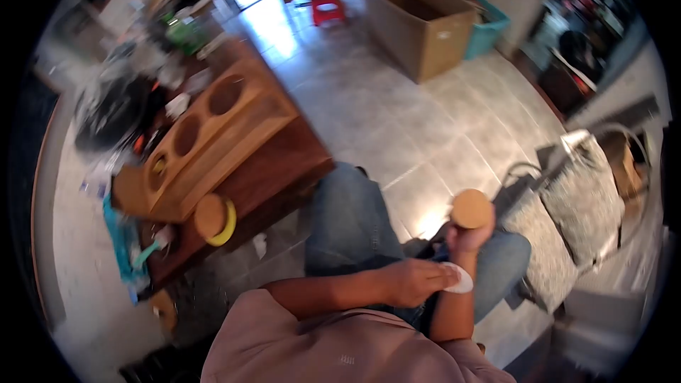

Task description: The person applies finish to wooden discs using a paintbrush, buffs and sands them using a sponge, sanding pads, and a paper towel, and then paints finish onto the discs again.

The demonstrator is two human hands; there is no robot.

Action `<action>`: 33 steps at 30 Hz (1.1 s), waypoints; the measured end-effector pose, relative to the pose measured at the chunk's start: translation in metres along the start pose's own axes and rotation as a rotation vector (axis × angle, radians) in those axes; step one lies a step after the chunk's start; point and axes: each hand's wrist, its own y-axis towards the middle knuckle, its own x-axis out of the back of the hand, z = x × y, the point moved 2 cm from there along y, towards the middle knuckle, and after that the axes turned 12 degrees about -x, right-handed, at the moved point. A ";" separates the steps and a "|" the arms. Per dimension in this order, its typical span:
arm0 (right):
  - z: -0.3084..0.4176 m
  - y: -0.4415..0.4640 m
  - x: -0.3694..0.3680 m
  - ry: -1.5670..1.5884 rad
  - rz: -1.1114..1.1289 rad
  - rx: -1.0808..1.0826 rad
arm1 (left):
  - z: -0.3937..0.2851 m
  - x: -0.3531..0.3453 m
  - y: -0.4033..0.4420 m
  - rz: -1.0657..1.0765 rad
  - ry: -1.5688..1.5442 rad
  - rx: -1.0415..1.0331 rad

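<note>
My right hand (472, 237) is closed around a round wooden piece (471, 208), its flat tan face turned up. My left hand (415, 282) pinches a white round pad (460, 278) beside my right wrist, with my left forearm lying across my lap. What the pad is made of cannot be made out. On the dark wooden table (277, 163) to my left is a long wooden holder (234, 149) with several round holes. Against its near end sits another round wooden piece (211, 215), with a yellow ring-like edge (228, 227) showing beside it.
Plastic bags (113, 106) and clutter crowd the table's far side. A turquoise item (122, 241) lies at its left end. Ahead on the tiled floor stand a cardboard box (418, 28), a teal bin (489, 32) and a red stool (327, 8). Patterned cushions (582, 184) are at my right.
</note>
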 end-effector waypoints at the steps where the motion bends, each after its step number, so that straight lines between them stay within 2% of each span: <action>1: 0.007 0.008 0.008 0.007 -0.105 0.077 | -0.008 0.009 -0.009 -0.066 -0.027 0.192; 2: 0.013 0.015 0.013 0.012 -0.208 0.155 | -0.020 0.021 -0.017 -0.142 -0.055 0.380; 3: 0.017 0.017 0.015 0.041 -0.263 0.144 | -0.032 0.032 -0.028 -0.225 -0.093 0.560; 4: 0.019 0.018 0.017 0.065 -0.319 0.138 | -0.042 0.044 -0.052 -0.469 -0.191 0.717; 5: 0.018 0.020 0.018 0.060 -0.261 0.132 | -0.055 0.058 -0.079 -0.718 -0.300 0.856; 6: 0.017 0.021 0.020 0.057 -0.208 0.131 | -0.078 0.076 -0.103 -0.908 -0.199 0.940; 7: 0.014 0.025 0.018 0.091 -0.273 0.132 | -0.111 0.108 -0.117 -0.900 0.048 1.074; 8: 0.011 0.026 0.010 0.102 -0.298 0.122 | -0.133 0.123 -0.158 -1.073 0.223 1.041; 9: 0.009 0.028 0.005 0.118 -0.283 0.096 | -0.157 0.140 -0.179 -1.467 0.052 0.812; 11: 0.006 0.034 0.001 0.137 -0.260 0.047 | -0.212 0.173 -0.167 -1.660 0.092 0.687; 15: -0.013 0.042 -0.019 0.111 -0.211 -0.002 | -0.251 0.192 -0.166 -1.696 0.127 0.650; 21: -0.004 0.056 -0.038 0.061 -0.162 0.033 | -0.245 0.224 -0.143 -1.614 0.170 0.651; 24: 0.001 0.063 -0.034 0.054 -0.140 0.056 | -0.260 0.272 -0.100 -1.387 0.602 0.561; 25: 0.002 0.066 -0.036 0.053 -0.128 0.067 | -0.272 0.300 -0.109 -1.272 0.704 0.636; 26: 0.003 0.068 -0.036 0.058 -0.141 0.063 | -0.281 0.336 -0.123 -1.060 0.994 0.651; 27: 0.004 0.069 -0.034 0.058 -0.153 0.057 | -0.292 0.373 -0.120 -0.939 1.089 0.859; 30: 0.007 0.071 -0.025 0.053 -0.223 0.056 | -0.278 0.477 -0.110 -0.794 1.152 0.957; 33: 0.015 0.065 -0.016 0.043 -0.285 0.097 | -0.239 0.563 -0.148 -0.939 0.837 1.021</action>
